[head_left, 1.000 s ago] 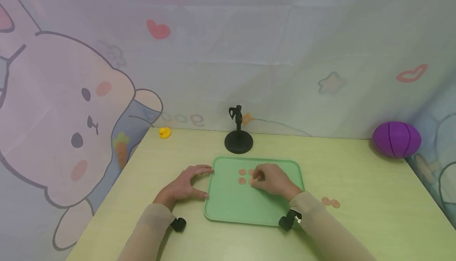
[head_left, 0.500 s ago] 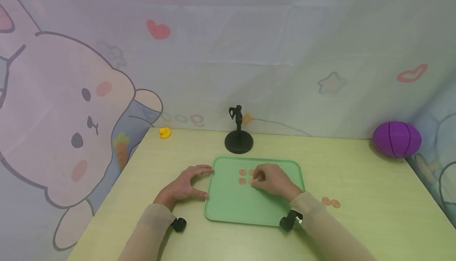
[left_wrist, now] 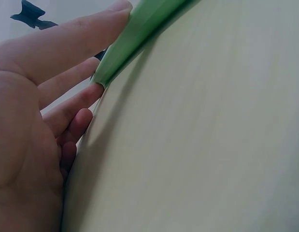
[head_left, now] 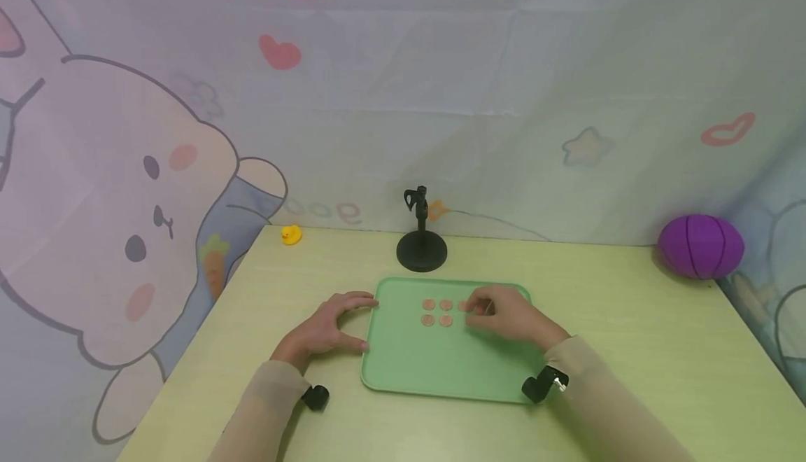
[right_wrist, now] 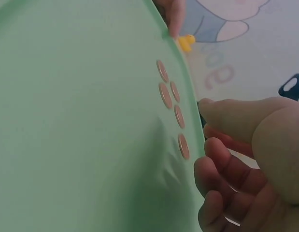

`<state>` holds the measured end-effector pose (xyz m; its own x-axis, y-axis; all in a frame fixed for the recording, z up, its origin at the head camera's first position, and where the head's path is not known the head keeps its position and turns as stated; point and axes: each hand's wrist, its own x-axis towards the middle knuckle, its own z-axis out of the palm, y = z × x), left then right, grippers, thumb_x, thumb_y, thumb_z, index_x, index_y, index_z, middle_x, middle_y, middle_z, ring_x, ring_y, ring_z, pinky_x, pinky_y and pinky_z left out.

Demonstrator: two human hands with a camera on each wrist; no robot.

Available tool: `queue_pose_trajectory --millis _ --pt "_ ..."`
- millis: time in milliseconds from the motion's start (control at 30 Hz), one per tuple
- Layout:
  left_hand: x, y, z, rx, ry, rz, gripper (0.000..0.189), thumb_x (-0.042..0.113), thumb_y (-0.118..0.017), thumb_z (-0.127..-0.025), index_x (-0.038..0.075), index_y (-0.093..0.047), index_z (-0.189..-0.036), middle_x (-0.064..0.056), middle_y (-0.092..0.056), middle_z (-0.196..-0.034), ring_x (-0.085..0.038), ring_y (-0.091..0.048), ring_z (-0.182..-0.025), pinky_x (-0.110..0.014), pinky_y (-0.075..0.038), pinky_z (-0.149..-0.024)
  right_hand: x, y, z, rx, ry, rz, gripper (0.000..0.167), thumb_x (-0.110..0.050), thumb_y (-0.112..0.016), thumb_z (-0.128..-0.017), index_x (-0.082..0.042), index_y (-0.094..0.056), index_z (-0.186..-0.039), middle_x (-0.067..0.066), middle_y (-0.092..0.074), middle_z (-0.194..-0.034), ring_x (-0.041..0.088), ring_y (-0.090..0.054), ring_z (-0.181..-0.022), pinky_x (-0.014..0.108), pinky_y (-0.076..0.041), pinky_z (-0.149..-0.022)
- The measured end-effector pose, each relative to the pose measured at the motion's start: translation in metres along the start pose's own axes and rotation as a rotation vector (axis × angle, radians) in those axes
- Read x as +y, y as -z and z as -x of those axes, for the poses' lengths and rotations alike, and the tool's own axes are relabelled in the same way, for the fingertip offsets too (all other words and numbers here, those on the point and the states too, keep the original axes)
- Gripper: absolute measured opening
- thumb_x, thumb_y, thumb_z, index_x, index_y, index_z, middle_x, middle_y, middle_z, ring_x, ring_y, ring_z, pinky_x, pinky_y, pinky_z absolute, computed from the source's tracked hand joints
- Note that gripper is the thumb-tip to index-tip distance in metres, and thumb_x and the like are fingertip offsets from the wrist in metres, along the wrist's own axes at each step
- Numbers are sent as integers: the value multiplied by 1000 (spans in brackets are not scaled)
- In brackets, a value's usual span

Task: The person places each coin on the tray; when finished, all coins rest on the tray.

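Hovering over the upper right part of the green tray (head_left: 409, 357), the person's right hand (head_left: 508, 315) is bent loosely above the end of a coin row. Grip: slack, with nothing seen pinched. The right wrist view shows a gap between thumb and fingers, and no coin in it.

Five coppery coins (head_left: 446, 304) lie flat on the tray, just above its middle in the head frame: three in the upper row, two directly below, near one another but apart. The even spacing looks deliberate, probably so each coin can be told from its neighbours. The upper row's right-hand coin is partly covered by the fingertips in the head frame; in the right wrist frame it appears whole, with the hand clear of it. The lower row's matching spot, close by the thumb, shows no coin.

Left hand (head_left: 324, 323), left of centre: thumb and forefinger spread, tips against the tray's left rim, not clenched on anything. Likely reason: bracing the tray against sliding while keeping clear of the coins.

Other items stand back on the pale table (head_left: 630, 301): a black stand (head_left: 422, 250) beyond the tray's far rim, a yellow duck (head_left: 292, 235) at upper left, a purple ball (head_left: 702, 247) at far right. All sit outside the working area, presumably left out of the handling.
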<state>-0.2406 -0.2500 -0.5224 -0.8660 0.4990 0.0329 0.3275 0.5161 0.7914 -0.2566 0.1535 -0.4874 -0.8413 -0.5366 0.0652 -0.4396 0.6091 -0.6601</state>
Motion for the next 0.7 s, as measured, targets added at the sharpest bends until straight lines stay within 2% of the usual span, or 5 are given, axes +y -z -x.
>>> queue_pose_trajectory --millis 267,367,700 --pt "0 1 0 -5 -9 -10 78 35 -95 -76 22 -63 -146 -4 -48 -161 -34 -36 -147 -65 -25 -119 23 23 20 -12 -11 -38 15 -25 -76 -98 -12 -76 -105 -5 -66 -87 11 -60 -73 28 -53 -64" --pt "1 1 0 -4 -6 -3 78 34 -95 -76 22 -62 -146 -4 -48 -160 -34 -36 -146 -65 -25 -119 32 33 30 -7 -11 -27 16 -25 -76 -99 -11 -76 -106 -5 -66 -87 12 -59 -75 27 -52 -66" --pt "-1 2 0 4 12 17 77 32 -96 -75 23 -63 -145 -3 -49 -160 -32 -36 -146 -63 -25 -120 54 62 61 21 -98 11 11 -21 -74 -99 -13 -76 -106 -5 -67 -90 12 -62 -79 27 -53 -75"
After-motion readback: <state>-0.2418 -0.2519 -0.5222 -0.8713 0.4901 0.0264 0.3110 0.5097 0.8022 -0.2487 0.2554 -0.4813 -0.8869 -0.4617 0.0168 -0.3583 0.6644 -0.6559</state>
